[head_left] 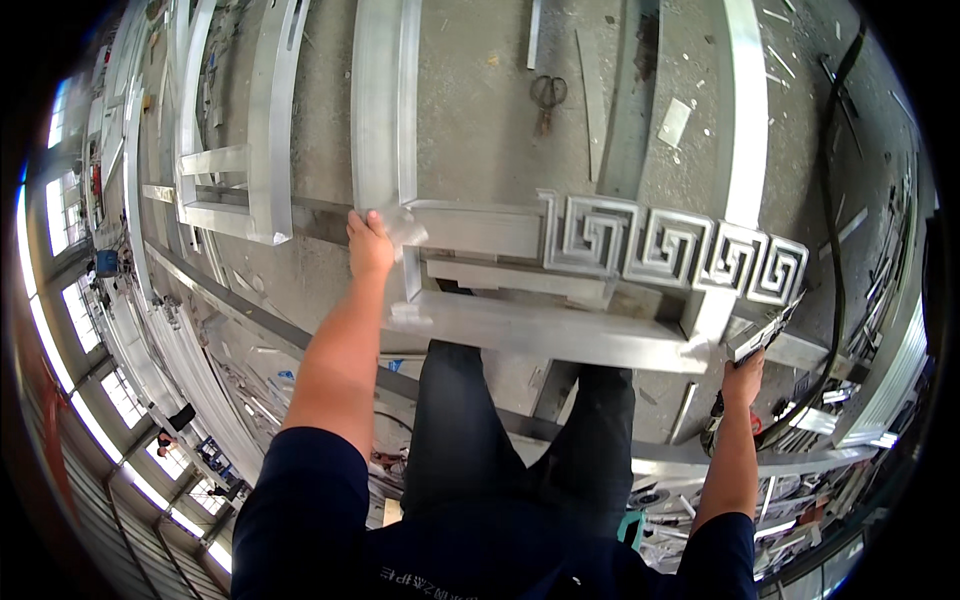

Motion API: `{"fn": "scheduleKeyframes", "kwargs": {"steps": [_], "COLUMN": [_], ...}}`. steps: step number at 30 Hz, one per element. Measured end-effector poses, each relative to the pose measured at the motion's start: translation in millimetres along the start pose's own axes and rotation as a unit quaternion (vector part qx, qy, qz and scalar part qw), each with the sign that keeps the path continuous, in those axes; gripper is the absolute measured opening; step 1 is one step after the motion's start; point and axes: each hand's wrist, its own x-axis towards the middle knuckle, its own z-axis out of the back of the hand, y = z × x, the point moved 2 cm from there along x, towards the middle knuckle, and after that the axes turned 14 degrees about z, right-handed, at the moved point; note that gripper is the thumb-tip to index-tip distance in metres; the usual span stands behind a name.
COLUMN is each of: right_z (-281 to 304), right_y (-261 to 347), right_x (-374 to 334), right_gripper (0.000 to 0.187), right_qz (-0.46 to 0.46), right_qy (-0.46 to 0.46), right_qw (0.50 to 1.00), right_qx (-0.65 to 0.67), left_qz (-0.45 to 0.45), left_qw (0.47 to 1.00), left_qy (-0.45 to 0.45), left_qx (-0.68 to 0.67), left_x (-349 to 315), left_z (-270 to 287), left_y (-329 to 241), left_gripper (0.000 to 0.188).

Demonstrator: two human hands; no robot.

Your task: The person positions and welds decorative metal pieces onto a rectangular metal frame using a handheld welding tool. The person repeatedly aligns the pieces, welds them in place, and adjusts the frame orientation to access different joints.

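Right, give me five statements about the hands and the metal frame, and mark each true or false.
1. The left hand rests on the corner of the metal frame. True.
2. The right hand is empty. False: it holds a tool against the frame's right end.
3. A row of square spiral panels runs along the frame's upper right. True.
4. The scissors lie on top of the frame. False: they lie on the concrete floor beyond it.
5. A black cable runs down the right side. True.
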Motion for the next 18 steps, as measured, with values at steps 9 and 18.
{"fn": "scheduleKeyframes", "kwargs": {"steps": [9, 18], "right_z": [156, 321], "right_y": [-12, 182], "right_x": [-166, -260], "right_gripper": [0.05, 0.055], "right_qz": [0.097, 0.29], "right_qy": [-0.095, -0.113], "right_qw": [0.989, 0.936], "right_qx": [0.059, 0.166], "left_qz": [-0.178, -0.597], "left_qw": [0.979, 0.559], "left_qy": [0.067, 0.573], "left_qx": [0.07, 0.051], "left_x": [-141, -468], "left_z": [29, 71], "left_y": [-47, -126], "left_gripper": [0.073, 0.066]}}
